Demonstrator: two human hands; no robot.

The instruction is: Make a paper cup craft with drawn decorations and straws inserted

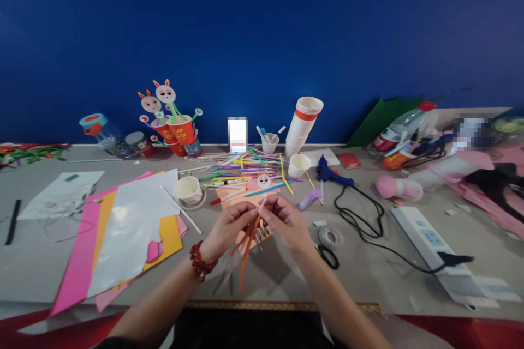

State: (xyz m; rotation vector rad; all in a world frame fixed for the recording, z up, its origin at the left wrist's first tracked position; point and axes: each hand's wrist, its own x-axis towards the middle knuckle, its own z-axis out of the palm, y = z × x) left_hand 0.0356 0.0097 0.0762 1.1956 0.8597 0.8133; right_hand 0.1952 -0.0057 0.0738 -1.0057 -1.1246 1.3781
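Note:
My left hand, a red bead bracelet on its wrist, pinches the upper ends of thin orange paper strips that hang down toward me. My right hand is closed beside it, its fingertips pinching a pale straw tip at the top of the same bundle. Both hands hover over an orange paper sheet with a small bunny-face cutout. A heap of coloured straws lies just beyond.
Pink, yellow and white sheets lie at the left with a paper cup. A blue glue gun, its black cord, scissors, a tape roll and a power strip lie at the right. Stacked cups and bunny cup crafts stand at the back.

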